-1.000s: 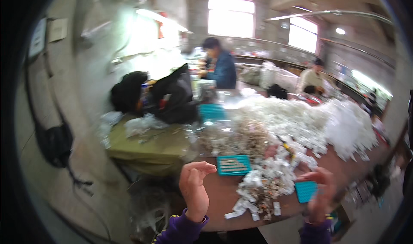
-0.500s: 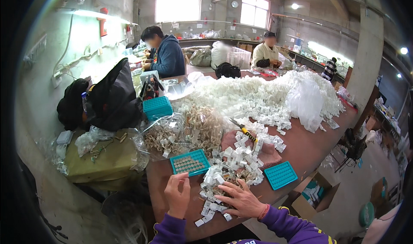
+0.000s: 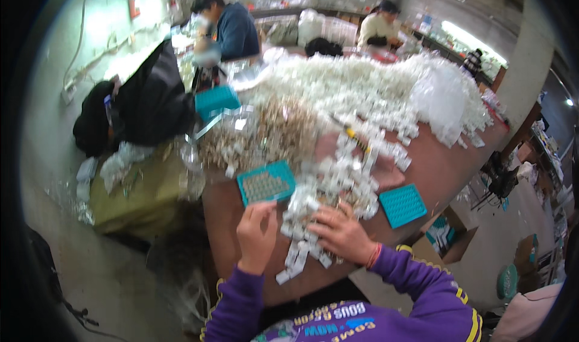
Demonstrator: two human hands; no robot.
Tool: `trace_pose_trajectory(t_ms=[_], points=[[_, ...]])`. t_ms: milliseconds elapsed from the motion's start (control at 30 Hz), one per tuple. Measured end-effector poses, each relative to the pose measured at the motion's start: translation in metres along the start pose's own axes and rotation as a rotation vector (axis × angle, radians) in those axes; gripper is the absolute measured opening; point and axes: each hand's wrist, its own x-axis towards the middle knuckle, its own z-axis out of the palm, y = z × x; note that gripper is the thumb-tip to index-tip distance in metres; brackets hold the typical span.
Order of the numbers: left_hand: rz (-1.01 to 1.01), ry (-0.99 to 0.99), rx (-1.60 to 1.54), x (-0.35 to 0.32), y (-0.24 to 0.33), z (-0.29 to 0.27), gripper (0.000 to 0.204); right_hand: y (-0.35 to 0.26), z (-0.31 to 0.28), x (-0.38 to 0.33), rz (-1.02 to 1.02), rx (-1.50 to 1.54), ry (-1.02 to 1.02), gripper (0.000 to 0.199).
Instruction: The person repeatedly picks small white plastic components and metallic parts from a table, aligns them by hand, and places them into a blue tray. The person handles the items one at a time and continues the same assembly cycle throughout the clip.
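Under right hand (image 3: 344,232), white pieces (image 3: 298,256); beyond left hand (image 3: 256,235), teal tray (image 3: 242,190).

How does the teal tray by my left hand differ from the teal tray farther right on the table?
The left tray holds rows of small pale pieces, while the right tray shows teal across its face. The left tray lies just beyond your left hand; the right tray lies apart from both hands. The left tray is left of the white pieces, the right tray right of them. Both are teal and four-sided.
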Motion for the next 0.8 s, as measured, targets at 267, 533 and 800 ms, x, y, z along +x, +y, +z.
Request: trace_pose_trajectory(t_ms=[267,533,800], points=[[-0.071,0.025,0.007,-0.004,-0.004,-0.002,0.017,-0.006,-0.025,-0.003,0.058,0.167,0.029,0.043],[-0.07,0.01,0.007,-0.003,-0.002,-0.002,0.018,0.031,-0.064,0.017,0.196,0.117,0.13,0.029],[-0.071,-0.019,0.048,-0.008,-0.005,0.001,0.017,0.099,-0.018,0.099,-0.09,-0.103,0.056,0.016]])
